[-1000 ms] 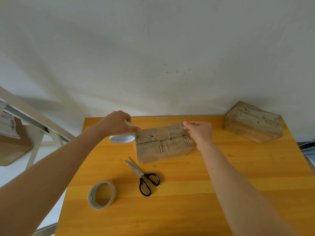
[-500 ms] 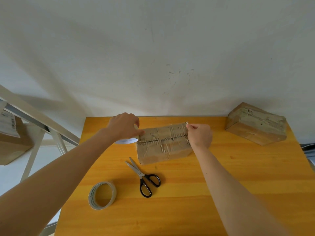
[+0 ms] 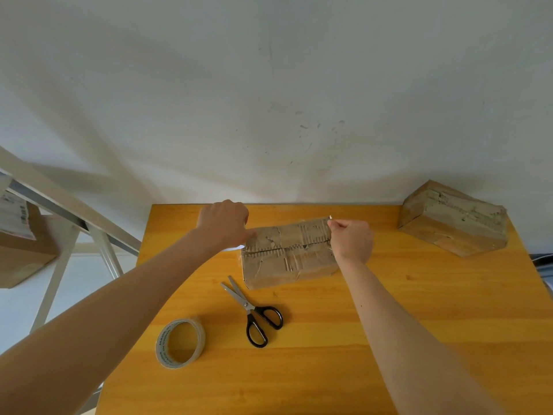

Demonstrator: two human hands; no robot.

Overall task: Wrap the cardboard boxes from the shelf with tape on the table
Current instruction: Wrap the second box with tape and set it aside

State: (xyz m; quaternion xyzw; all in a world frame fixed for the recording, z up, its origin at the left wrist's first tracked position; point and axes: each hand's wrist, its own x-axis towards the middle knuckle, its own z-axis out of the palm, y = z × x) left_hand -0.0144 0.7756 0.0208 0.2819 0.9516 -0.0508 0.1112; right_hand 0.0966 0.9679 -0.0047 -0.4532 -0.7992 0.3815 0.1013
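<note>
Pulling taut helps: right hand (image 3: 351,241) pinches clear tape (image 3: 329,217), left hand (image 3: 223,224) clasps the white tape roll (image 3: 232,249) beside brown cardboard box (image 3: 287,259).

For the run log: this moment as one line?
action: taping brown cardboard box | left hand: grips part-hidden white tape roll at left end | right hand: pinches tape end at right corner
</note>
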